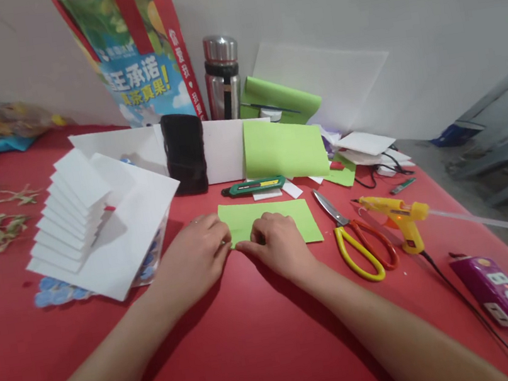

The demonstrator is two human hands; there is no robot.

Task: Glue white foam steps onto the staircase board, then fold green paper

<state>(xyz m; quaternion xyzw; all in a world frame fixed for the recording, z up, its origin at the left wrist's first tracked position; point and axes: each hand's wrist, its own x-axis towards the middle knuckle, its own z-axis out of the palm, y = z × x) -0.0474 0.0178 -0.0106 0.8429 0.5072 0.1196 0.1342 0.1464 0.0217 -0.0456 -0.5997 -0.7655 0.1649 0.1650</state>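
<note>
A light green sheet of paper (304,216) lies flat on the red table in front of me. My left hand (199,253) grips its near left edge, fingers curled and pressed together; the fingertips are partly hidden. Close beside it, my right hand (281,244) rests over the near edge of the same sheet, thumb stretched toward the left hand and fingers bent in. Just behind the paper is a green utility knife (253,187). To its right lie scissors (359,251) with one yellow and one red handle, blades pointing away.
A yellow glue gun (395,211) lies far right, its cord running near a purple power strip (506,296). White folded steps (68,224) stand on white card at left. Behind are a black phone-like object (185,153), a steel flask (223,80) and a shopping bag (140,67).
</note>
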